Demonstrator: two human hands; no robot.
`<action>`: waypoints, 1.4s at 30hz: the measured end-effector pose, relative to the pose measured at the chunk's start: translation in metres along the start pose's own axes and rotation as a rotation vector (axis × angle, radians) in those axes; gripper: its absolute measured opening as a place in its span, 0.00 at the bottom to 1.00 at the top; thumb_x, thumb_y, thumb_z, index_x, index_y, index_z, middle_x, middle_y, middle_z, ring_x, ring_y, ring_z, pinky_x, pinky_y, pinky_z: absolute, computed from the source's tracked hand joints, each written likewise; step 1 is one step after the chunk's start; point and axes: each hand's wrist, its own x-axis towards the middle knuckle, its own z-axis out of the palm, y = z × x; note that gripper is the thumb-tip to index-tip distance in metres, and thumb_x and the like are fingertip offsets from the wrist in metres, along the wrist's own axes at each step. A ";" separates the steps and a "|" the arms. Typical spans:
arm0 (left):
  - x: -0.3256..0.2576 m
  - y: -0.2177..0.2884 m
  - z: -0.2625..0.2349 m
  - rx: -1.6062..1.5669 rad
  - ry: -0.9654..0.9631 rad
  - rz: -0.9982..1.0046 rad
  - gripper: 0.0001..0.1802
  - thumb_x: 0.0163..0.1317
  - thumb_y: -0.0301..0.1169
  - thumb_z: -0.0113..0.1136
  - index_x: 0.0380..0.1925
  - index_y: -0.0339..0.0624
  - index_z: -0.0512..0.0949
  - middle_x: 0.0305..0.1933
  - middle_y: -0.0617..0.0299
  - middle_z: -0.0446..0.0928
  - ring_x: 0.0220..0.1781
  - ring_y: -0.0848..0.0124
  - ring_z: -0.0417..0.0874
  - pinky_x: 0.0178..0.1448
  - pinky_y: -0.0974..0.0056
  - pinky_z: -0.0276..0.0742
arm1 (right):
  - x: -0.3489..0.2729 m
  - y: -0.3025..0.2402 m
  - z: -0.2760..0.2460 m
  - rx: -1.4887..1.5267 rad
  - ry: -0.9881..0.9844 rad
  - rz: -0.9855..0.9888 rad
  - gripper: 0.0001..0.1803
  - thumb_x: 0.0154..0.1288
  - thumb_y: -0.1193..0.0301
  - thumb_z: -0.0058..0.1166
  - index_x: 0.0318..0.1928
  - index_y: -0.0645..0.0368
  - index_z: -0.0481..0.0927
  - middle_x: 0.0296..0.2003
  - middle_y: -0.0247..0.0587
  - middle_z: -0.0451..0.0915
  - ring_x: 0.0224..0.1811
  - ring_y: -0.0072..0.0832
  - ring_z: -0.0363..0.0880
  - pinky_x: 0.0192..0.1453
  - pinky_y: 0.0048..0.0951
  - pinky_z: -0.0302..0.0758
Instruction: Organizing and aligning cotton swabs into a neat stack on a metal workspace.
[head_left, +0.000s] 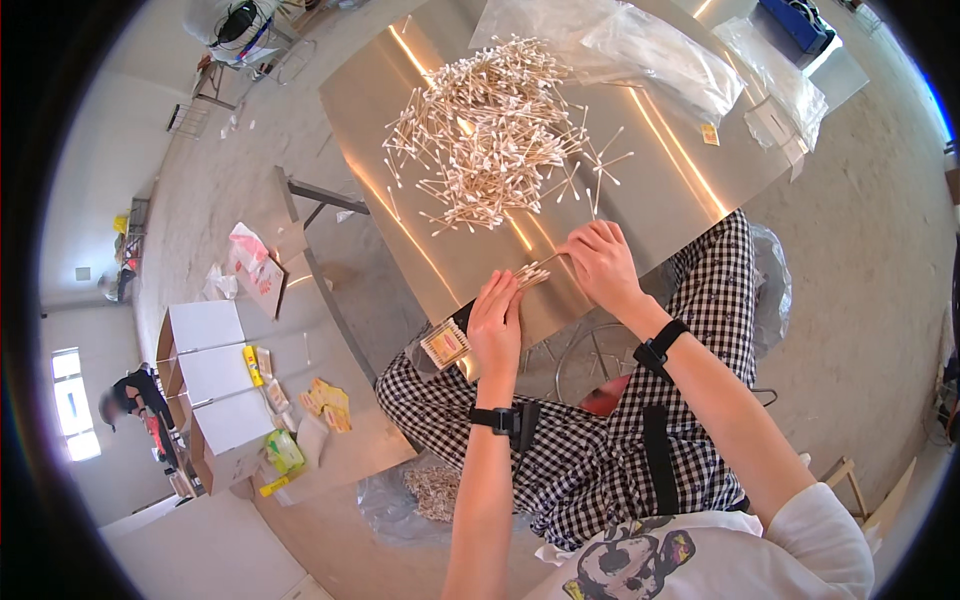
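A large loose heap of cotton swabs (490, 125) with white tips and pale sticks lies on the shiny metal table (560, 320). Close to the table's near edge, my left hand (493, 320) is closed around a small bundle of cotton swabs (533, 274), tips pointing right. Just right of it, my right hand (605, 268) pinches a cotton swab (557, 258) by its end, beside the bundle. Its fingertips are partly hidden. Left of my left wrist, a flat clear pack of cotton swabs (445, 344) with a yellow-and-red label sits at the table edge.
Clear plastic bags (660, 60) cover the table's far side, near a small yellow card (710, 134). At left, a lower table (350, 440) holds an open white carton (215, 340), yellow labels (328, 402) and a green packet (284, 452). A bag of swabs (432, 492) lies below.
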 end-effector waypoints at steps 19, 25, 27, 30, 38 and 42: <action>0.000 -0.001 -0.007 0.150 0.036 -0.043 0.09 0.62 0.24 0.64 0.42 0.34 0.85 0.44 0.56 0.84 0.48 0.58 0.81 0.55 0.58 0.77 | 0.001 0.001 0.000 -0.044 0.125 0.116 0.07 0.53 0.77 0.61 0.34 0.53 0.80 0.35 0.32 0.78 0.45 0.33 0.76 0.56 0.37 0.71; 0.002 -0.001 -0.009 0.169 0.017 -0.005 0.10 0.63 0.24 0.63 0.43 0.34 0.85 0.43 0.56 0.83 0.48 0.58 0.80 0.54 0.58 0.76 | 0.003 0.000 -0.003 -0.021 0.062 0.010 0.07 0.53 0.77 0.60 0.34 0.53 0.79 0.36 0.32 0.77 0.45 0.33 0.76 0.56 0.37 0.70; 0.002 -0.003 -0.010 0.174 0.019 -0.028 0.10 0.63 0.24 0.63 0.43 0.34 0.85 0.44 0.57 0.83 0.48 0.58 0.80 0.54 0.58 0.76 | 0.002 -0.001 -0.003 -0.054 0.083 0.062 0.08 0.54 0.77 0.59 0.35 0.54 0.79 0.36 0.33 0.77 0.45 0.33 0.76 0.56 0.37 0.70; 0.002 -0.003 -0.011 0.184 0.024 -0.049 0.10 0.63 0.24 0.63 0.43 0.35 0.85 0.44 0.57 0.83 0.48 0.58 0.80 0.54 0.58 0.76 | 0.001 -0.002 -0.003 -0.084 0.109 0.130 0.08 0.55 0.77 0.59 0.37 0.54 0.79 0.36 0.33 0.77 0.45 0.34 0.76 0.56 0.37 0.70; -0.004 0.007 -0.010 0.168 -0.049 -0.018 0.11 0.61 0.24 0.64 0.44 0.36 0.85 0.46 0.58 0.83 0.50 0.58 0.80 0.56 0.58 0.77 | 0.001 0.002 -0.002 -0.067 0.110 0.140 0.08 0.57 0.78 0.58 0.38 0.54 0.80 0.36 0.33 0.77 0.45 0.34 0.75 0.56 0.38 0.70; -0.006 0.016 -0.001 0.153 -0.076 0.079 0.11 0.61 0.24 0.64 0.43 0.37 0.85 0.47 0.59 0.83 0.50 0.58 0.80 0.56 0.58 0.77 | 0.002 -0.001 -0.002 -0.065 0.077 0.101 0.09 0.56 0.78 0.59 0.38 0.54 0.80 0.37 0.33 0.77 0.45 0.34 0.75 0.57 0.37 0.70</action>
